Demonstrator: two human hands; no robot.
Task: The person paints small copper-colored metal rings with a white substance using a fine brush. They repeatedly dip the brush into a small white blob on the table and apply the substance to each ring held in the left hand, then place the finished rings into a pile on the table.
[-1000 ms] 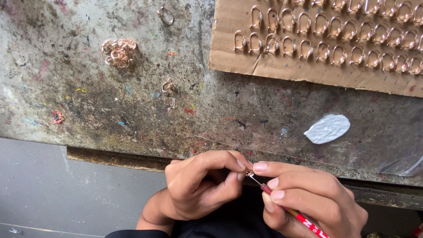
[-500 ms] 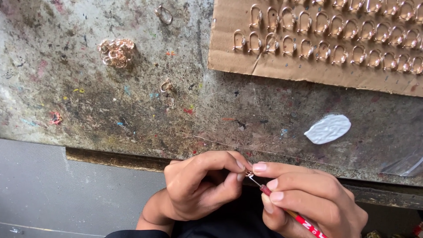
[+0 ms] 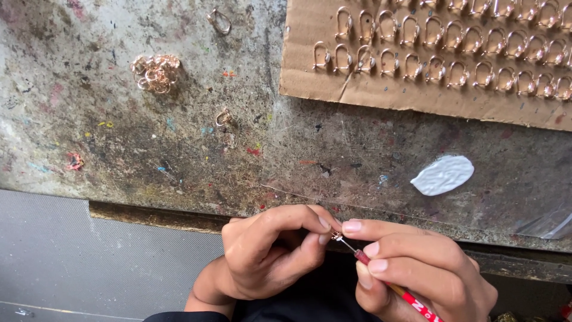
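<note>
While the paint-flecked grey tabletop (image 3: 179,149) is filling most of the view, both hands are working at its near edge.
The left hand (image 3: 268,253) is pinching a tiny rose-gold earring (image 3: 336,236) between fingertip and thumb, and the right hand (image 3: 417,268) is gripping a thin red brush (image 3: 387,285) whose tip is touching it. A cardboard sheet (image 3: 369,89) studded with earring hooks is running off the frame's top and right; a white paint blob (image 3: 443,175) is lying below it, and a loose cluster of hooks (image 3: 156,73) at far left.

Hands (image 3: 351,262) with brush (image 3: 387,283) at small ring (image 3: 336,236)
</note>
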